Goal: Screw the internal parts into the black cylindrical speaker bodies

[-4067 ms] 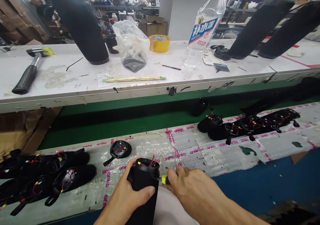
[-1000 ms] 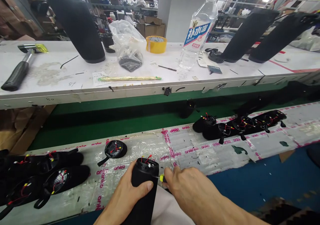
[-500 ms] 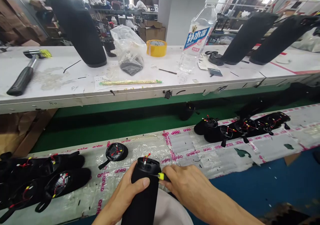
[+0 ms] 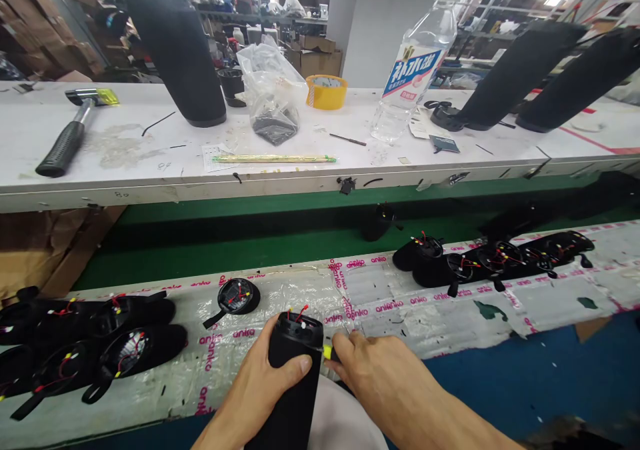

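Left hand: the left hand (image 4: 267, 380) is wrapped around the black fabric cylinder (image 4: 296, 390), thumb across its front, fingers behind the left side.
Right hand: the right hand (image 4: 383, 367) is closed on the yellow-collared hand tool (image 4: 327, 352), most of its handle hidden in the fist.
Cylinder: near and central, over the person's lap, nearly upright with a slight lean; its open top shows red wires and a white connector.
Tool tip: at the cylinder's right side, just below the rim; whether it touches cannot be told.
Low bench: the film-covered bench (image 4: 370, 287) crosses beyond the hands. Its middle is open between the short wired cylinder (image 4: 239, 297) and the right-hand row of cylinders (image 4: 500, 263).
Bench left: the left-hand group of cylinders (image 4: 145, 353) lies packed together, straps toward the near side.
White table: the far white table (image 4: 175, 160) carries the hammer (image 4: 73, 133) at left, then a tall black cylinder (image 4: 185, 63), the plastic bag (image 4: 273, 100), yellow tape roll (image 4: 327, 93) and water bottle (image 4: 415, 63).
Table edge: the wrapped gold sticks (image 4: 275, 159) lie close along the near edge.
Gap: green floor (image 4: 250, 247) shows between table and bench.
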Demonstrator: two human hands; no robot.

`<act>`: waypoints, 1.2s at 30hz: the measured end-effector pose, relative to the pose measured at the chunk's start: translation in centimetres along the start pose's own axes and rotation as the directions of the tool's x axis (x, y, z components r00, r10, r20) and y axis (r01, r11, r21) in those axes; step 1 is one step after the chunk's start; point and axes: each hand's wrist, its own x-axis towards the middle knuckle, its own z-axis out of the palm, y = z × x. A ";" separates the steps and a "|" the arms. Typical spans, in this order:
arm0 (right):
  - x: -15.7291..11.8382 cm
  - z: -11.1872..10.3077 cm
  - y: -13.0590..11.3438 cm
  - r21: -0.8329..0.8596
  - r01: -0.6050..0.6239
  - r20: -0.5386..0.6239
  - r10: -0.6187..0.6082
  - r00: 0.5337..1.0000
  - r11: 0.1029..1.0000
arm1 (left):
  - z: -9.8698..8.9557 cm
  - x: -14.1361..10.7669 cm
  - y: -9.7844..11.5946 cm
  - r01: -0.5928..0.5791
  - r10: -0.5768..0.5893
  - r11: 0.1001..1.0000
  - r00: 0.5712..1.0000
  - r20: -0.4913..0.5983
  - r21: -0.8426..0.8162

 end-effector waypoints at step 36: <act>-1.5 1.7 1.9 0.573 -0.207 -0.005 0.256 0.967 0.793 | 0.4 2.5 -0.4 -0.085 0.085 0.996 0.992 -0.089 0.000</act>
